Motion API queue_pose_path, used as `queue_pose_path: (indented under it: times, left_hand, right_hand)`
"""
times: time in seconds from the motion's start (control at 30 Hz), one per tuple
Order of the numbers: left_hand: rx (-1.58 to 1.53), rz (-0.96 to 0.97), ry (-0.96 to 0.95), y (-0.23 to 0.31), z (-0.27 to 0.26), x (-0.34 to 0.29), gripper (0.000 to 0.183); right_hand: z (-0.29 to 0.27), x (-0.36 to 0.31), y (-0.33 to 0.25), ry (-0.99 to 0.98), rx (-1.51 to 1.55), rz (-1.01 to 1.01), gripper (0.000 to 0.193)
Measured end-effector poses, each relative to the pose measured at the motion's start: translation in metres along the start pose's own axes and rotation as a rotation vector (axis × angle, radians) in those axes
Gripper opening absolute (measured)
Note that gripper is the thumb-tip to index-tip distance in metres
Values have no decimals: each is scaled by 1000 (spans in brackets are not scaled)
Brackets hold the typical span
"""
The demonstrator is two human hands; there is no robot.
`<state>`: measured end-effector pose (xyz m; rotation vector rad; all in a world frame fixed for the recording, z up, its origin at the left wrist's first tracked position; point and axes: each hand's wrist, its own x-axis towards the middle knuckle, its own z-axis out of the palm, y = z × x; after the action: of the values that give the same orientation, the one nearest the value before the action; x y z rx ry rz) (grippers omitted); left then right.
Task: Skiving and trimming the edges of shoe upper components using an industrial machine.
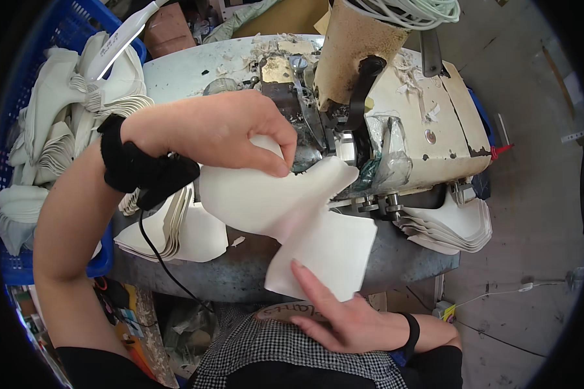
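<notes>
A white, curved, leather-like piece (266,198), narrow in the middle and broad at both ends, is stretched before a machine (344,139). My left hand (240,133) reaches across from the left and pinches its upper edge between thumb and fingers. Near my body, my right hand (350,321) grips the lower, squarish end, one finger lying along its face and the other fingers partly hidden. One notched corner of the piece points up beside the machine's metal working head. A black strap with a small device (165,181) circles my left wrist.
Stacked white pieces (201,233) lie left on the metal table, and another stack (457,223) sits right, under the machine. A blue crate (65,26) full of similar pieces stands far left. Scraps (412,78) litter the machine top; a black cable (149,240) hangs from my left wrist.
</notes>
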<state>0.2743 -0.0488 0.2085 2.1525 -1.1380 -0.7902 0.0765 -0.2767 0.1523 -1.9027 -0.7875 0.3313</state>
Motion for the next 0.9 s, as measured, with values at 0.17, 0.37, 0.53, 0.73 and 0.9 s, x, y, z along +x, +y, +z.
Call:
queue_pose_path:
  times: [0.17,0.37,0.53,0.73,0.9]
  left_hand:
    - [87,-26,-33,-8,-5,2,18]
    - [129,-55,-95,-14,-18,8,18]
    - [86,-110,-102,-18,-25,12,19]
    - [133,22,-35,-23,-24,18,23]
    - [130,73,102,-24,-9,27,24]
  right_hand:
    - [18,16,1,-35,112,4,84]
    - [34,30,-5,-38,123,38,88]
    - [41,46,-8,56,130,-36,88]
    - [35,51,-13,112,99,17,91]
    - [20,48,-13,209,-47,-84,88]
